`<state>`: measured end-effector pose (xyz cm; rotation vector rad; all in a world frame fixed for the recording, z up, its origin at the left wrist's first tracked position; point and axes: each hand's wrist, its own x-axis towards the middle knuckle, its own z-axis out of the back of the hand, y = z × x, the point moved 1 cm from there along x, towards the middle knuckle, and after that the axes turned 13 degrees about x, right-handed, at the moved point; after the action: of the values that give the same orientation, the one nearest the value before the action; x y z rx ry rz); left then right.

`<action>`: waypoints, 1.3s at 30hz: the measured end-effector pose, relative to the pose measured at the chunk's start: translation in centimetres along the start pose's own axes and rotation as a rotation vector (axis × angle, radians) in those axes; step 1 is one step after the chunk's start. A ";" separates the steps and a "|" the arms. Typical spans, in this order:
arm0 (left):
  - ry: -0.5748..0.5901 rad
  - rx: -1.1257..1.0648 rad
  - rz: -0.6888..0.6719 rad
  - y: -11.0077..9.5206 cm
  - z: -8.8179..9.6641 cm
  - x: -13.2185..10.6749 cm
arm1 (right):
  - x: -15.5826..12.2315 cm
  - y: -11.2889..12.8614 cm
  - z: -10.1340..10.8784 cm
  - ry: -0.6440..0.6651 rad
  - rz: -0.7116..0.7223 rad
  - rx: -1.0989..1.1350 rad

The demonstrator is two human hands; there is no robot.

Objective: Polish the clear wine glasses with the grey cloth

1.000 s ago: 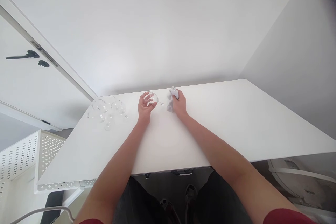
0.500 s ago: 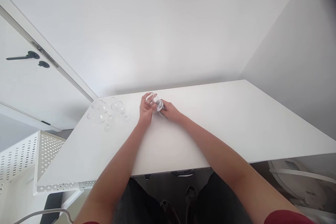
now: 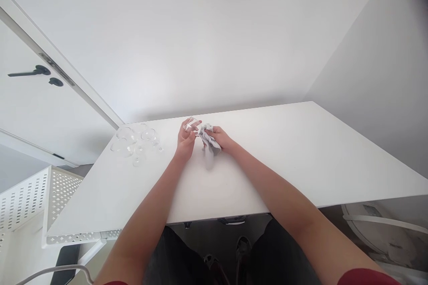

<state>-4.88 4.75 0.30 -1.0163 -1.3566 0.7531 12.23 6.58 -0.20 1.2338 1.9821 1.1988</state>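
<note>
Over the far middle of the white table, my left hand [image 3: 186, 140] is closed around the bowl of a clear wine glass [image 3: 193, 125], which is tilted with its rim up and to the left. My right hand [image 3: 219, 137] grips a whitish-grey cloth [image 3: 210, 139] pressed against the stem end of that glass. The cloth hides the glass's stem and foot, and one end of it hangs down. Left of my hands, several clear stemmed glasses [image 3: 119, 145] stand grouped on the table.
The white table [image 3: 274, 156] spans the view, its back edge near the wall. A white perforated rack [image 3: 63, 193] stands at its left end, below a door with a dark handle [image 3: 40, 70]. Under the right side is a round whitish appliance [image 3: 384, 231].
The cloth has come round into view, bunched up with an end hanging down. My right hand has shifted slightly to the right, while the glass stays in my left hand, slightly turned.
</note>
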 end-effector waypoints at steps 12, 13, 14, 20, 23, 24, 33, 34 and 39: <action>-0.064 0.198 -0.147 -0.1 -0.6 -0.3 | 0.9 -0.7 0.7 -0.231 0.051 0.260; -0.049 0.209 -0.156 -0.1 -0.7 -0.3 | 0.9 -1.0 0.6 -0.232 0.046 0.231; -0.034 0.220 -0.162 -0.1 -0.8 -0.3 | 0.9 -1.1 0.7 -0.256 0.058 0.200; 0.059 0.304 -0.157 -0.4 -1.4 -0.5 | 0.9 -1.0 2.2 -0.404 0.185 0.020; 0.050 0.316 -0.139 -0.8 -1.5 -0.7 | 0.8 -0.7 2.5 -0.459 0.215 -0.058; 0.047 0.315 -0.135 -0.9 -1.5 -0.7 | 0.7 -0.6 2.5 -0.477 0.227 -0.073; 0.030 0.299 -0.141 -0.7 -1.3 -0.6 | 0.8 -0.8 2.0 -0.354 0.264 -0.192; 0.018 0.291 -0.142 -0.7 -1.3 -0.6 | 0.7 -0.7 2.0 -0.389 0.287 -0.252; -0.073 0.239 -0.108 -0.6 -1.0 -0.4 | 0.5 -0.4 2.2 -0.543 0.315 -0.332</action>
<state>-3.99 3.96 0.75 -0.7281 -1.3361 0.8545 13.56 7.83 -1.58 1.5273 1.1791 1.1207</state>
